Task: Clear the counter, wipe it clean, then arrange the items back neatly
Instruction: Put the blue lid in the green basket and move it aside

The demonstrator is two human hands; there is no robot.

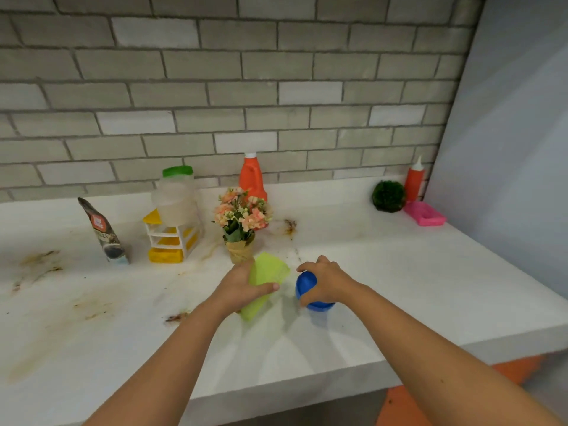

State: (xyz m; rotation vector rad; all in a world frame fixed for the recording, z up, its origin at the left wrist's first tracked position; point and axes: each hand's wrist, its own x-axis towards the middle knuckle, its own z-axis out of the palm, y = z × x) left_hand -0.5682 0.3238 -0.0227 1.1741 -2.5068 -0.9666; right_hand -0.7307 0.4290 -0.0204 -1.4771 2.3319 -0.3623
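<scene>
A: Entry one — the cloth?
B: Cloth (269, 270), green, folded. Left hand (242, 282) grips it, fingers (272, 287) closed on it with the thumb laid over the top. Its low end is at or just above the surface (399, 287); I cannot tell which. Held ready for wiping, by my reading, though the clearing step is not done.

A: Entry two?
B: Cup (305, 284), blue — possibly a small bowl. It stands on the surface just right of the cloth. Right hand (325, 279) is cupped over it, fingers curled round the far side, thumb on the near side. A top grip suits lifting it away.

A: Not yet cleared?
B: Flowers (242, 216) in a cone pot, just behind the cloth. Drawers (170, 241), yellow and white, left of them, with a green-lidded jar (176, 195) on top. Pouch (106, 235), leaning, further left. Orange bottle (252, 179) at the wall. In the far right corner: green ball (388, 196), red bottle (414, 179), pink tray (425, 213), close together.

A: Condition of surface?
B: White, with brown stains (290, 226) at left and beside the flowers. They lie mostly among the standing items, so those likely need moving before the cloth can reach them.

A: Cloth relative to the right fingers?
B: Near but apart, with a narrow gap between cloth and cup.
</scene>
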